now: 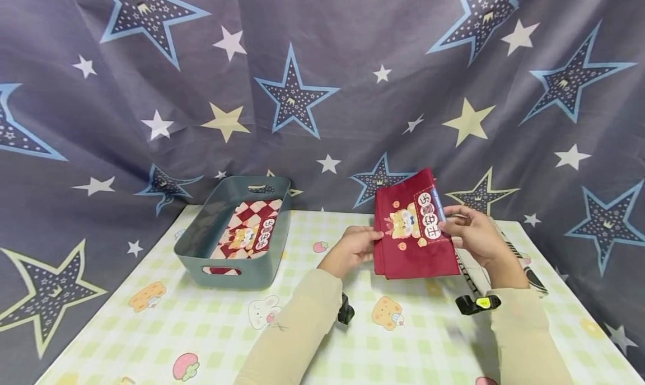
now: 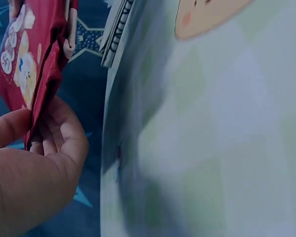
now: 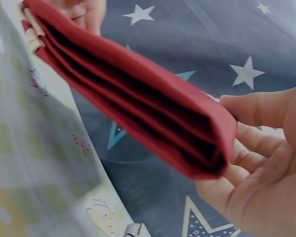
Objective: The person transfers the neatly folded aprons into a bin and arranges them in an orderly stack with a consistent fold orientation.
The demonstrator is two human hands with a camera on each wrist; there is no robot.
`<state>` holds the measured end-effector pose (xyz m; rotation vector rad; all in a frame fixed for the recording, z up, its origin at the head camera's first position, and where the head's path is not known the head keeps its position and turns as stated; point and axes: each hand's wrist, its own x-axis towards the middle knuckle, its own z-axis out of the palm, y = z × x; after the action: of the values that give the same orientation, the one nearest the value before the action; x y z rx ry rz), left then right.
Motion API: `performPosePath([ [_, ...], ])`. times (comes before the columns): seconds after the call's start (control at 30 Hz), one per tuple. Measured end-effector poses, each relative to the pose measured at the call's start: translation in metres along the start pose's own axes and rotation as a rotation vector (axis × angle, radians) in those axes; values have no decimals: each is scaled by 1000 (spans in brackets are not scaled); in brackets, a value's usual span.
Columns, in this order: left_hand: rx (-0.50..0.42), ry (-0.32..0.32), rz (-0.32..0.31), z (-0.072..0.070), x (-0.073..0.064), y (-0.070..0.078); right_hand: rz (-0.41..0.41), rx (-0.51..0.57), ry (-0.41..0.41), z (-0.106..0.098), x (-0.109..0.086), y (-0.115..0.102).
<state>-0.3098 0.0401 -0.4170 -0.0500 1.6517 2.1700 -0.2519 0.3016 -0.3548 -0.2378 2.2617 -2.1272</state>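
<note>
Both hands hold up a folded red cloth bag [image 1: 398, 228] with a cartoon dog and round white lettering patches, above the right part of the table. My left hand [image 1: 355, 244] pinches its left edge, thumb on the printed face and fingers behind, as the left wrist view shows. On the opposite edge, my right hand [image 1: 476, 236] grips it between thumb and fingers, near a blue strip. Several stacked folds [image 3: 138, 98] of the red cloth show edge-on in the right wrist view. Partly hidden behind my right hand lies a white folded item with black patterning [image 1: 471, 267].
A grey-green plastic bin [image 1: 188, 256] with handle slots stands at the back left. Inside it lies a red-and-cream checkered folded piece [image 1: 247, 228] with a similar dog print. A checked cloth [image 1: 211, 329] covers the table, and a star-print curtain [image 1: 322, 38] hangs behind.
</note>
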Motion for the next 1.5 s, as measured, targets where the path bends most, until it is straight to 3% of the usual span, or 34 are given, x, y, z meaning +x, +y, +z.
performPosePath([
  [0.43,198,111,50,-25,-17,29,45,-139,13,26,19,13],
  [0.63,253,111,72,-32,-24,41,72,-142,8,36,27,16],
  [0.87,257,97,61,-42,-29,52,95,-159,48,46,35,21],
  [1.5,359,127,95,-71,-53,94,54,-65,65,84,49,13],
])
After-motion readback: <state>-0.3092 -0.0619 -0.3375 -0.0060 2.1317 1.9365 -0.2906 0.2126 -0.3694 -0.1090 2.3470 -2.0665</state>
